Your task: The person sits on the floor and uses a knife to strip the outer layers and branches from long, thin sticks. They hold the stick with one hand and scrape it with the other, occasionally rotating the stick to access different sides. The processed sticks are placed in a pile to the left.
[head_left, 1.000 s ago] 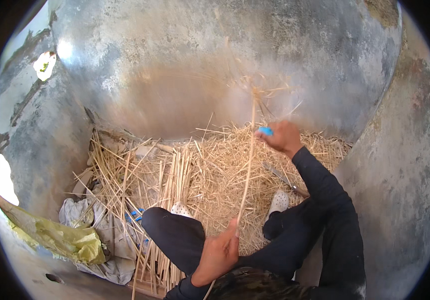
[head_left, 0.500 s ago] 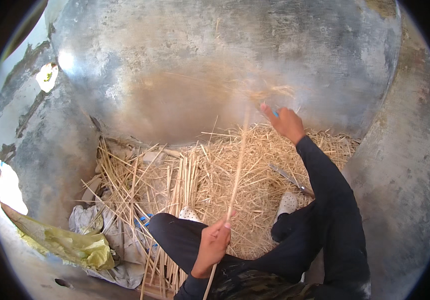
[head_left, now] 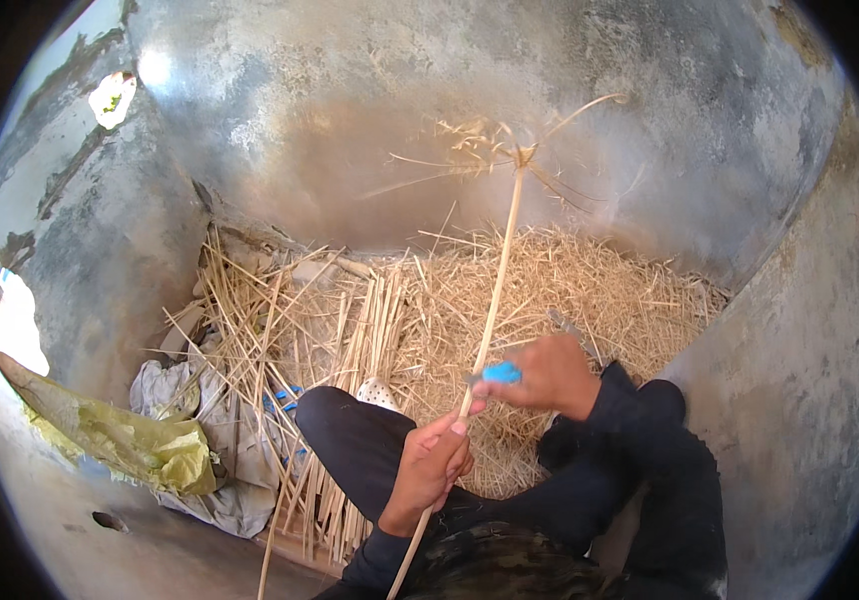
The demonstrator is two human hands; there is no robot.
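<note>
My left hand (head_left: 428, 468) is closed round the lower part of a long dry stalk (head_left: 498, 285). The stalk leans up and slightly right, and ends in a frayed, spiky head of thin dry strands. Just above that grip, my right hand (head_left: 552, 376) is wrapped round a small blue-handled tool (head_left: 501, 373). Its short dark end meets the stalk; motion blur hides what kind of tool it is. Behind my right hand, a metal tool (head_left: 570, 325) lies partly hidden on the straw.
Loose chopped straw (head_left: 610, 275) covers the floor ahead. Bare stalks (head_left: 375, 320) lie in a bundle to its left. Beyond rises a grey wall (head_left: 350, 120). Crumpled yellow sheeting (head_left: 165, 450) and grey cloth (head_left: 240, 500) sit at the left. A white perforated shoe (head_left: 377, 392) shows by my knee.
My right hand has come down and toward me with the blue-handled tool, from near the stalk's head to just above my left hand. The stalk's head now shows more sharply.
</note>
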